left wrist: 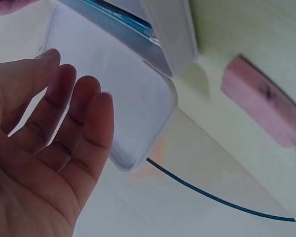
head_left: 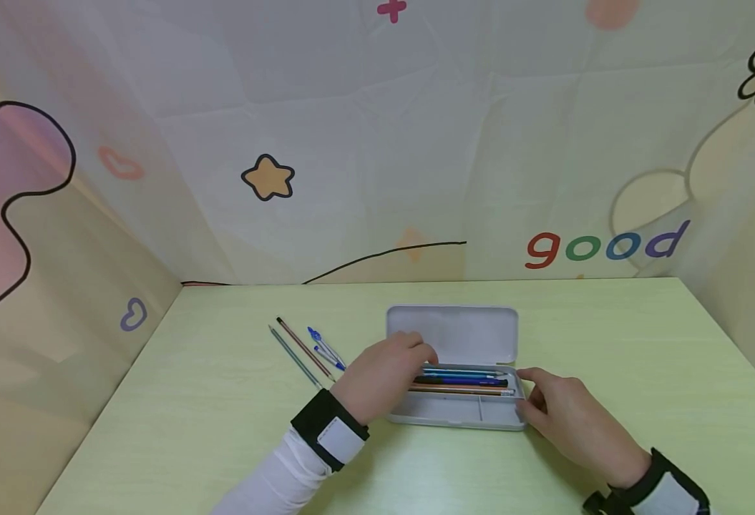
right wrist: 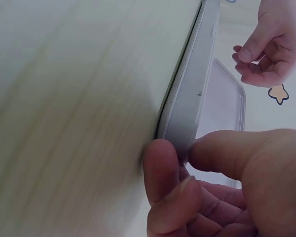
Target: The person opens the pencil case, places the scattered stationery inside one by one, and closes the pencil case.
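A pale grey pencil case (head_left: 452,336) lies on the table with its lid folded back. Blue pens (head_left: 464,381) and brown pencils (head_left: 461,390) lie side by side in its tray. My left hand (head_left: 386,372) is above the case's left part, hiding that end. In the left wrist view its fingers (left wrist: 96,118) are loosely bent and hold nothing. My right hand (head_left: 567,415) grips the case's right end between thumb and fingers. The right wrist view shows those fingertips (right wrist: 160,168) at the case's corner, against its side wall (right wrist: 185,113).
Left of the case lie a teal pencil (head_left: 293,355), a brown pencil (head_left: 303,347) and a blue, V-shaped tool (head_left: 327,348). A pink eraser (left wrist: 264,101) shows beside the case in the left wrist view. A printed cloth (head_left: 364,179) stands behind the table.
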`<state>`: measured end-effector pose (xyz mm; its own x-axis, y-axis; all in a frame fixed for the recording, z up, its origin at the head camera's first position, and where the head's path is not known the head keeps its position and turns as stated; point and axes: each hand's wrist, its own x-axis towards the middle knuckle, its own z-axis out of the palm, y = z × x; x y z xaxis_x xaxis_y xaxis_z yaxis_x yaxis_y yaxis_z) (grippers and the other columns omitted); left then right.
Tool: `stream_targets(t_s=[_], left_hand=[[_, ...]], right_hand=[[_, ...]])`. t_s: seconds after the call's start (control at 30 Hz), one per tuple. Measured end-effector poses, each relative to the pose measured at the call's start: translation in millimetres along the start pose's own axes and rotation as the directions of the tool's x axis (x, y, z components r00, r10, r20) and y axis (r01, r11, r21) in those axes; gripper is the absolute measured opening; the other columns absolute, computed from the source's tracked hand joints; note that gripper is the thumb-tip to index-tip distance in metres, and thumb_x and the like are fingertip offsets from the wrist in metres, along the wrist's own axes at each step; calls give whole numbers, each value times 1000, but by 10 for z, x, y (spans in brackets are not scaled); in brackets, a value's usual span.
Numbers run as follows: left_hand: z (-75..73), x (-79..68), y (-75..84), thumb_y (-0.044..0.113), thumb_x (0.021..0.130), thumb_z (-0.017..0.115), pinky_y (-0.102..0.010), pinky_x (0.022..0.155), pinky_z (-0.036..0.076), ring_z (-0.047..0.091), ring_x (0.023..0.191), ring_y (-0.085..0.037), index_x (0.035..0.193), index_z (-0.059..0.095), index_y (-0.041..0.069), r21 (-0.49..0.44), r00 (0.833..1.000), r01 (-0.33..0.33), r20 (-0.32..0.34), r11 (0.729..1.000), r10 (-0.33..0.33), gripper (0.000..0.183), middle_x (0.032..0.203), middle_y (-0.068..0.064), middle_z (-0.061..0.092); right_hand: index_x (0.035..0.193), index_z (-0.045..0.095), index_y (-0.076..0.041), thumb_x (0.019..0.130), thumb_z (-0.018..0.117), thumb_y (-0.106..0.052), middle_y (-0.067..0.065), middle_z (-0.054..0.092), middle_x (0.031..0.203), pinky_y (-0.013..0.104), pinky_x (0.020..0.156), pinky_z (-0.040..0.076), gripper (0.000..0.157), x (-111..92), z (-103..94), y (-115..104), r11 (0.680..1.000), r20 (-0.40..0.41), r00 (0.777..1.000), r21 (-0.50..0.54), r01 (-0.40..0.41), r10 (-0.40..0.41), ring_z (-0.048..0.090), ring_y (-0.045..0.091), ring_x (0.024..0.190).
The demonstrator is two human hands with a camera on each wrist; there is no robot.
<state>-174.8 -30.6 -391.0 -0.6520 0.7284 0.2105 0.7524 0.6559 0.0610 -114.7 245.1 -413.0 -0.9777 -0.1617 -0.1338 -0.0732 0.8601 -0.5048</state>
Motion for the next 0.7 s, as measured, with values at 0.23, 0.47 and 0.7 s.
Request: stream_targets(t_s=[0.23,0.47,0.7], left_hand=[[-71,-102,-120,5,88,73,-20,83,49,58,99,-13,111,70,16,-16,1000,18,-23,1000,-18,26,104,4,62],[-123,-223,-257,-1,89,69,-22,83,49,56,95,-15,110,69,14,-36,996,32,-76,999,-35,26,106,3,61],[-175,-349,-402,5,82,77,-22,79,49,54,95,-14,114,66,14,-62,992,103,-60,993,-107,35,108,3,61]], right_hand=[[136,53,4,91,71,-18,-1,60,78,24,56,47,53,-1,-6,-7,1000,2,1000,0,-6,6,52,13,67],[136,53,4,91,71,-18,-1,60,79,24,57,48,53,1,-14,-17,1000,6,1000,-5,-13,13,52,14,67],[136,53,4,91,71,-18,-1,60,79,24,58,48,53,2,-10,-10,1000,7,1000,-2,-13,13,52,14,67]])
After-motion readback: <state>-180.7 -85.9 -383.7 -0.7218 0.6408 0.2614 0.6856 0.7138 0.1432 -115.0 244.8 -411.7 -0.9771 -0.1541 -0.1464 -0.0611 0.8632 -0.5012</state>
